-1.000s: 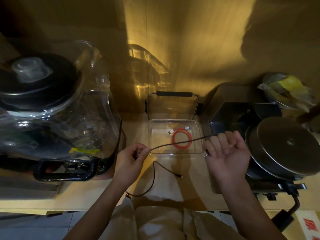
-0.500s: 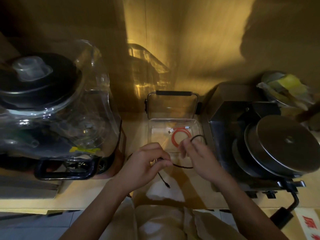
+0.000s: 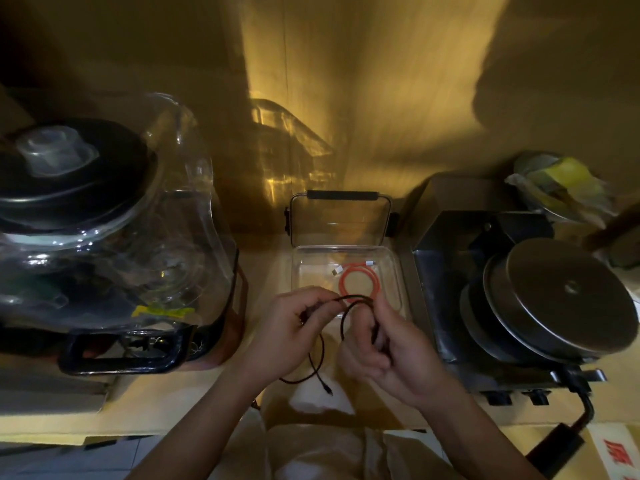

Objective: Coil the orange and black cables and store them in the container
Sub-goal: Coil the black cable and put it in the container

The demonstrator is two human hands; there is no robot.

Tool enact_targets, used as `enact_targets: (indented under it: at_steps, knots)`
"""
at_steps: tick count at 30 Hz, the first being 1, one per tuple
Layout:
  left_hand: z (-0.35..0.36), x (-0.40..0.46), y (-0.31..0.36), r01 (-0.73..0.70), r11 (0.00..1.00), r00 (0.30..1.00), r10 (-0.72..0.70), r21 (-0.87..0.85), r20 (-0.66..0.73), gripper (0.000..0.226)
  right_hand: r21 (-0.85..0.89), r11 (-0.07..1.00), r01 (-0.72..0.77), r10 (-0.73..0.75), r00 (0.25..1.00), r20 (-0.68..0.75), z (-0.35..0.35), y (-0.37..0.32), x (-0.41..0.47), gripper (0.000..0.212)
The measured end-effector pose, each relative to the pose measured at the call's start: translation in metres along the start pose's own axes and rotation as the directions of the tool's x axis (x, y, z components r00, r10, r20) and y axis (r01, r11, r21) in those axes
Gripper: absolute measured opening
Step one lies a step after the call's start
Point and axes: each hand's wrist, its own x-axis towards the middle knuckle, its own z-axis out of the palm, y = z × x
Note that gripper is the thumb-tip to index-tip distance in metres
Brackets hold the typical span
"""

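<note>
Left hand (image 3: pixel 289 332): pinches black cable (image 3: pixel 346 315).
Right hand (image 3: pixel 391 344): fingers curled round cable loop.
Black cable: looped between hands, tail hanging toward the counter.
Orange cable (image 3: pixel 360 282): coiled inside container (image 3: pixel 298 271).

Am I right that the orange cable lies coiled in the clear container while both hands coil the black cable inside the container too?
Not quite. The head view shows the hands coiling the black cable in front of the container, not inside it. The orange cable does lie coiled there.
</note>
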Motion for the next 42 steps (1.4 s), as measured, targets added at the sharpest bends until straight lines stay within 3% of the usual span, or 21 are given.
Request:
enact_targets:
  at_steps: [4,9,14,18,22,24,28,30,34,38,40,42]
  knots:
    - [0.004,-0.002,-0.002,0.050,0.999,0.994,-0.050,0.004,0.098,0.021,0.152,0.966,0.211,-0.191,0.972,-0.135,-0.001,-0.013,0.005,0.056]
    - [0.006,-0.006,-0.004,0.093,0.994,0.983,-0.101,0.055,0.154,0.022,0.144,0.913,0.382,-0.292,0.857,-0.424,-0.005,-0.026,0.015,0.050]
    - [0.010,-0.008,-0.001,0.070,0.987,0.980,-0.094,0.142,0.175,0.019,-0.148,0.944,0.296,-0.331,0.816,-0.473,-0.008,-0.021,0.015,0.048]
    - [0.010,-0.007,0.003,-0.002,0.973,0.975,-0.049,0.230,0.216,0.018,-0.460,0.877,0.141,-0.365,0.818,-0.444,-0.010,-0.011,0.016,0.047]
    - [0.011,-0.008,0.005,0.015,0.972,0.959,-0.080,0.233,0.270,0.015,-0.760,0.649,-0.028,-0.435,0.807,-0.400,-0.012,-0.004,0.017,0.045]
    - [0.013,-0.010,0.008,0.154,0.981,0.956,-0.179,0.120,0.235,0.013,-0.848,0.527,-0.061,-0.472,0.808,-0.352,-0.015,-0.002,0.018,0.042]
    - [0.003,-0.012,0.012,0.486,0.834,0.871,-0.438,-0.261,0.221,0.017,-0.975,0.026,-0.220,-0.558,0.806,-0.197,-0.036,-0.004,0.016,0.039]
    - [-0.005,-0.012,0.012,0.494,0.826,0.869,-0.462,-0.270,0.176,0.021,-0.955,-0.054,-0.292,-0.509,0.831,-0.226,-0.042,-0.009,0.013,0.038]
    - [-0.011,-0.012,0.013,0.244,0.966,0.968,-0.237,-0.091,0.079,0.025,-0.961,0.028,-0.274,-0.356,0.896,-0.266,-0.039,-0.014,0.005,0.044]
    - [-0.015,-0.004,0.011,0.090,0.995,0.995,-0.091,-0.035,-0.049,0.019,-0.934,0.196,-0.300,-0.022,0.950,-0.310,-0.022,-0.012,0.002,0.054]
    - [-0.017,-0.001,0.011,0.063,0.997,0.993,-0.067,-0.041,-0.093,0.023,-0.906,0.326,-0.269,0.163,0.960,-0.226,-0.018,-0.012,-0.001,0.052]
    - [-0.017,0.002,0.010,0.049,0.997,0.992,-0.055,-0.063,-0.111,0.019,-0.787,0.547,-0.285,0.329,0.938,-0.112,-0.015,-0.014,-0.005,0.047]
